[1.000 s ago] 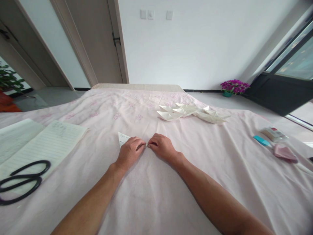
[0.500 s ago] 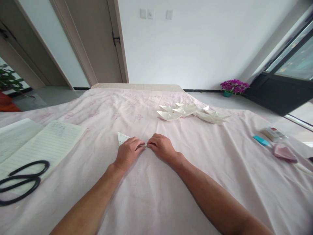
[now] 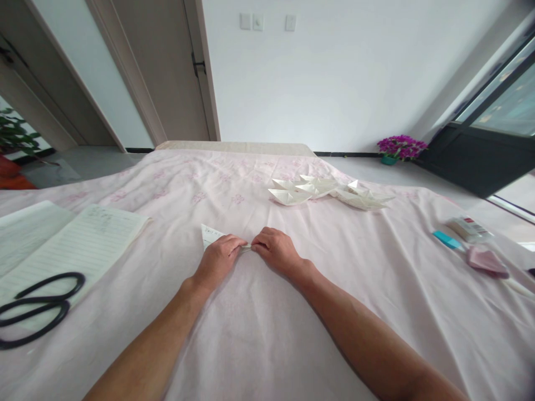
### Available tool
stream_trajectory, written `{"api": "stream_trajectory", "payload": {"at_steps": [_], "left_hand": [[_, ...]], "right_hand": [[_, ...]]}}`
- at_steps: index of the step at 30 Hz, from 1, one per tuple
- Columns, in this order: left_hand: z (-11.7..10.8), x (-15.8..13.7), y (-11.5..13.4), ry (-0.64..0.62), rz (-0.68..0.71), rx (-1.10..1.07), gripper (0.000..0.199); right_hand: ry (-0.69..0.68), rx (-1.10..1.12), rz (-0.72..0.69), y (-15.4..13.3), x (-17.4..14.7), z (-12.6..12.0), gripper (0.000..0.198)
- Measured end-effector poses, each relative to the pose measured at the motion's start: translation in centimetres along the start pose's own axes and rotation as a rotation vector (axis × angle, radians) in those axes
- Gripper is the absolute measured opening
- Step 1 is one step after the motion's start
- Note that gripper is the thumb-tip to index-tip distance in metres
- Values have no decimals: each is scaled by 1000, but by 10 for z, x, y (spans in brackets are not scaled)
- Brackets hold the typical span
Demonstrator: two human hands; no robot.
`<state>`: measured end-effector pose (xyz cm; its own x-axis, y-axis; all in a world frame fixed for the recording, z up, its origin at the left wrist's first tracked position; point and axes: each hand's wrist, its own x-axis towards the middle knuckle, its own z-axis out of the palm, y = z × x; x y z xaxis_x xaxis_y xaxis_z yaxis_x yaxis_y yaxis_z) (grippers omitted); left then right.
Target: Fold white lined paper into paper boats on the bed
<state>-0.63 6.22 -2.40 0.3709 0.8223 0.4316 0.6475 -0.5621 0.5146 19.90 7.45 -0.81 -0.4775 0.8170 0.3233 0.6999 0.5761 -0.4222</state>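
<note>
A small folded piece of paper (image 3: 210, 234) with handwriting on it lies on the cloth in front of me, mostly covered by my hands. My left hand (image 3: 222, 255) is closed on its middle, with a pointed corner showing past the knuckles. At the paper's right end, my right hand (image 3: 273, 249) pinches the edge between thumb and fingers. The fingertips of both hands nearly meet. Several folded paper boats (image 3: 292, 196) stand in a group beyond my right hand.
An open lined notebook (image 3: 100, 239) lies at the left, with black-handled scissors (image 3: 44, 303) on it. On the right are a blue-sleeved eraser (image 3: 447, 240), a small packet (image 3: 468, 228) and a pink item (image 3: 487, 260). A pink floral cloth (image 3: 259, 334) covers the surface.
My left hand has shifted slightly along the paper, and a bit more of the folded edge shows between the hands. My right hand stays in place.
</note>
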Motion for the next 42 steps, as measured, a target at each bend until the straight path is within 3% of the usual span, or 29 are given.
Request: {"api": "stream_trajectory", "payload": {"at_steps": [35,42], "left_hand": [[-2,0,13,-5,-22,175,12],[-1,-1,10,-10,44,185,10]], "right_hand": [[-9,-5,1,-1,-1,-1,7],[-12,-8,7,-1,0,0,6]]}}
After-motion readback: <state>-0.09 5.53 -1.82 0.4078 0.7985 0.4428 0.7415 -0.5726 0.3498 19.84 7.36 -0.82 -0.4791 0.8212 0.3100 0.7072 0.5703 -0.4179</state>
